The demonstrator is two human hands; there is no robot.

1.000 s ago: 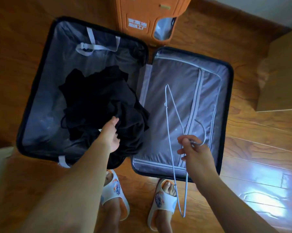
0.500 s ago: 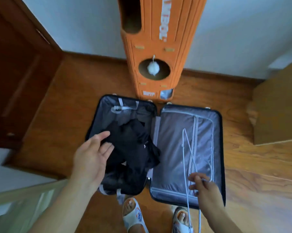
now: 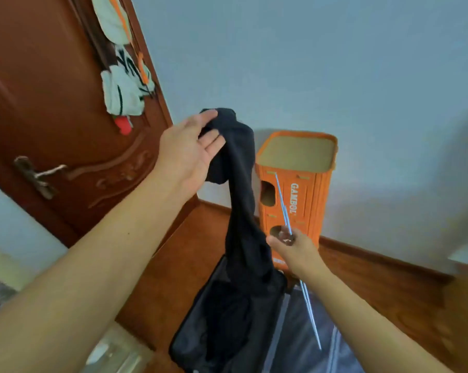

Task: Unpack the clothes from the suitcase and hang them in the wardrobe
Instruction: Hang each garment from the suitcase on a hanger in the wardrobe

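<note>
The left hand pinches the top of a black garment between thumb and fingers, the fingers nearly straight, at centre frame. Half a second ago this hand hovered open over the clothes in the suitcase; now it is raised high and the garment hangs from it in a long twist down into the left half of the suitcase at the bottom centre, where more black cloth lies. The right hand has its fingers curled round a thin white hanger, right of the garment; it too has risen, and the hanger now slants up across the orange box instead of lying over the suitcase's right half. The view has tilted up: a brown door with a handle now fills the upper left, with pale cloth hanging on it.
</note>
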